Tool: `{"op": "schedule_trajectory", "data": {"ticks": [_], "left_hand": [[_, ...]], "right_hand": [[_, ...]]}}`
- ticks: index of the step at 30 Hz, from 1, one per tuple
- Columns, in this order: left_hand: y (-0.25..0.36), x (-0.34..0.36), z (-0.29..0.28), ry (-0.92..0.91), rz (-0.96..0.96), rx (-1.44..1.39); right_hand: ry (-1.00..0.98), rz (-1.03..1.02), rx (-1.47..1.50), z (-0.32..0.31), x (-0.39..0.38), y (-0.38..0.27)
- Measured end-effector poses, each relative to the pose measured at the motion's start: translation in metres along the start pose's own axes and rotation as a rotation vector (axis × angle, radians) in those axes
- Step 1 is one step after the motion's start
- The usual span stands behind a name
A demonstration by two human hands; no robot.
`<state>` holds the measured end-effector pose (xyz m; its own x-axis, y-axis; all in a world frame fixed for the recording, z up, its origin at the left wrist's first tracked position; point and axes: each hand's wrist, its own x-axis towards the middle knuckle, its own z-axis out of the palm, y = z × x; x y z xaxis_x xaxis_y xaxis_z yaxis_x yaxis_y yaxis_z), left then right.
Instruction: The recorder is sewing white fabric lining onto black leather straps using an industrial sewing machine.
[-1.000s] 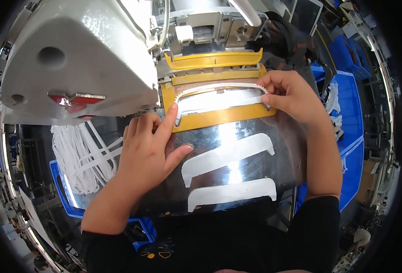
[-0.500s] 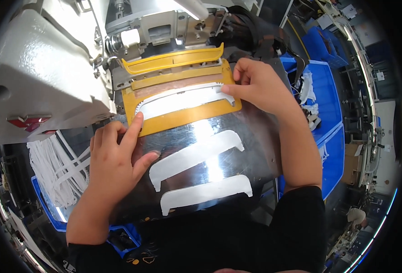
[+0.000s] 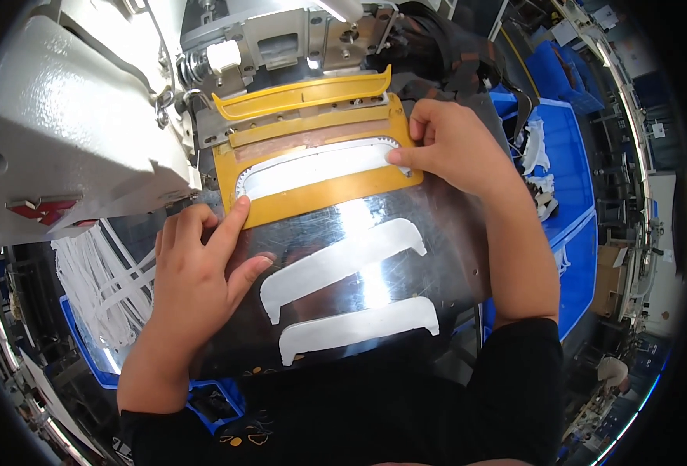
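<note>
A white curved fabric piece [image 3: 312,167] lies flat in the cutout of a yellow template [image 3: 328,194] on the machine bed. My left hand [image 3: 196,260] rests at the template's lower left, its index fingertip on the corner by the piece's left end. The left thumb is spread away and the other fingers are bent. My right hand [image 3: 456,147] is over the template's right end. Its thumb presses on the fabric piece, apart from the curled forefinger by the template's right edge. Two more white curved pieces [image 3: 343,260] [image 3: 359,328] lie on the shiny bed nearer me.
A raised yellow clamp bar [image 3: 304,95] spans behind the template. The pale sewing machine head [image 3: 71,116] fills the left. White strips [image 3: 99,287] hang at lower left. Blue bins [image 3: 565,179] with white pieces stand at right.
The right end of the white fabric piece has settled into the cutout, and its edge there shows more. My right thumb has shifted slightly; the whole view moved a little.
</note>
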<state>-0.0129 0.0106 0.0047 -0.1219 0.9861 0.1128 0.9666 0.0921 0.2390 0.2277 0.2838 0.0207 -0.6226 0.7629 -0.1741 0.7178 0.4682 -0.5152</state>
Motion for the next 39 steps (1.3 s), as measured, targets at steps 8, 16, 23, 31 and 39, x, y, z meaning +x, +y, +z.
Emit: {"op": "schedule_trajectory", "data": {"ticks": [8, 16, 23, 31, 39], "left_hand": [[-0.006, 0.002, -0.001, 0.010, 0.012, -0.072], [-0.004, 0.005, 0.002, 0.015, -0.003, -0.051], [-0.008, 0.005, 0.002, 0.013, -0.021, -0.015], [-0.008, 0.004, 0.003, 0.010, -0.012, -0.012], [-0.003, 0.002, -0.003, 0.014, -0.018, 0.062]], "right_hand": [[0.135, -0.861, 0.022, 0.020, -0.005, -0.014], [0.086, -0.856, -0.113, 0.018, -0.008, -0.016], [0.122, -0.698, -0.085, 0.007, -0.004, -0.003], [0.104, -0.179, 0.018, 0.011, 0.002, -0.001], [-0.032, 0.003, -0.032, 0.000, 0.001, -0.010]]}}
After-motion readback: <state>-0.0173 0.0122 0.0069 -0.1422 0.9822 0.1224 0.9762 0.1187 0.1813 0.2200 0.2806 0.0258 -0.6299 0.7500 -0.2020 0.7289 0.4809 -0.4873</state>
